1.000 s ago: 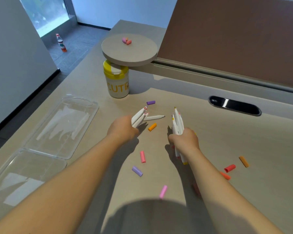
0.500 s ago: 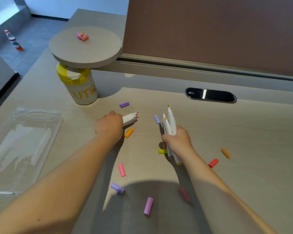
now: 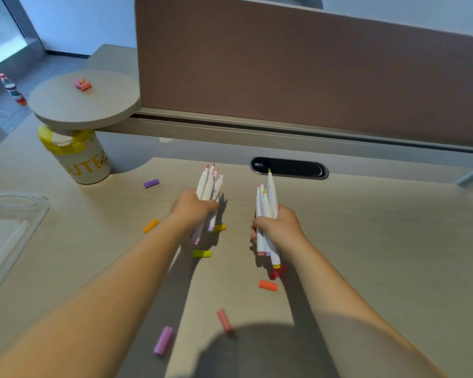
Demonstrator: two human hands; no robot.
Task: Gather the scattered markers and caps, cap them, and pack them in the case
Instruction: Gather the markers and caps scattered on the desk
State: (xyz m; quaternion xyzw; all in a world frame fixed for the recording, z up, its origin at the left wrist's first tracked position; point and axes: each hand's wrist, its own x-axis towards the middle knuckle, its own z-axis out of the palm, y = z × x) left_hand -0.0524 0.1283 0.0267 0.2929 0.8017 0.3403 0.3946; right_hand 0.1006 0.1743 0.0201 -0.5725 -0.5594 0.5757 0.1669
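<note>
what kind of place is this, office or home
Most likely an office: a desk with a fabric divider panel along its back, a cable grommet set in the top, and a round shelf fixed beside the panel.

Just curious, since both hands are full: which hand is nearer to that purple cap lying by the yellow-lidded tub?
Left. The left hand, gripping markers, sits just right of and nearer the viewer than the purple cap. The right hand is farther right, beyond the left hand.

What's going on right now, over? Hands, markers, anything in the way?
Left hand and right hand each grip a bundle of uncapped markers, tips up. Caps lie scattered on desk. Case open at left. Nothing blocking.
</note>
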